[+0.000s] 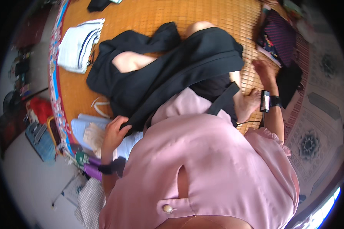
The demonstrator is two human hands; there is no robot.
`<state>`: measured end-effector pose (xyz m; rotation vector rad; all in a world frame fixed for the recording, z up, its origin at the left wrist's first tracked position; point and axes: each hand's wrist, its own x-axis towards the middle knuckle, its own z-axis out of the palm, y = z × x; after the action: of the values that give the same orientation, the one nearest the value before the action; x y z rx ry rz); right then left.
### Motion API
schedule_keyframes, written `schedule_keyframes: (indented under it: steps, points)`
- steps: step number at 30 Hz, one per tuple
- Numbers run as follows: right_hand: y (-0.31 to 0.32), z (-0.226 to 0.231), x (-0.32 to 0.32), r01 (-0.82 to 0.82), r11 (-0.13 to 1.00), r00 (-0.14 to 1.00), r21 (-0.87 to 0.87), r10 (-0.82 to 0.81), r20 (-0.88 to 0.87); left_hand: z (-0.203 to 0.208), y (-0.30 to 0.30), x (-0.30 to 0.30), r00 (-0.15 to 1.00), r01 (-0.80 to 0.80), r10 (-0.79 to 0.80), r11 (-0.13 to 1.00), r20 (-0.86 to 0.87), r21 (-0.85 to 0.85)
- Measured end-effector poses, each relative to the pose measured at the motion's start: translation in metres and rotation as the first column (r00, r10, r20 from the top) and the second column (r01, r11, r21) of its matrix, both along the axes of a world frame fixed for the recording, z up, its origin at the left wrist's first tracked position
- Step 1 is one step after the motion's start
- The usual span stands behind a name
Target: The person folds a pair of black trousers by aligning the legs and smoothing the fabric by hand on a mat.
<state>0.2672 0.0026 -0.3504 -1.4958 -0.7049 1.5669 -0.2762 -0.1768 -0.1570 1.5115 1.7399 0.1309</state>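
From my end, the black garment (191,61) reads as smooth, matt cloth; I see a glossy woven mat (160,13), a satiny pink blouse (225,160) with 1 shiny, pearly button (167,208), and matt white cloth (73,47).

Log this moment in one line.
left hand: at black garment edge | right hand: near dark striped fabric | folded white cloth: on mat

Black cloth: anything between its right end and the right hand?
Nothing visible: only bare mat shows between the right hand and the black cloth. The bare foot lies lower in the picture, off that line.
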Motion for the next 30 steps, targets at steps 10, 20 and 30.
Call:
schedule_keyframes:
  steps: [10,20,30]
  points:
    - [-0.022,-0.048,-0.042,-0.112,0.959,0.994,-0.26,0.106,-0.038,-0.017,-0.012,-0.017,0.958,-0.233,0.256,0.958,0.131,-0.166]
    - [0.015,0.003,-0.018,0.15,0.97,0.972,0.192,-0.18,0.151,-0.017,-0.02,-0.023,0.966,-0.187,0.239,0.91,-0.1,0.37]
    - [0.029,0.118,0.007,0.058,0.894,0.986,0.444,0.019,-0.168,0.045,-0.02,-0.07,0.813,-0.004,0.517,0.463,-0.266,0.886]
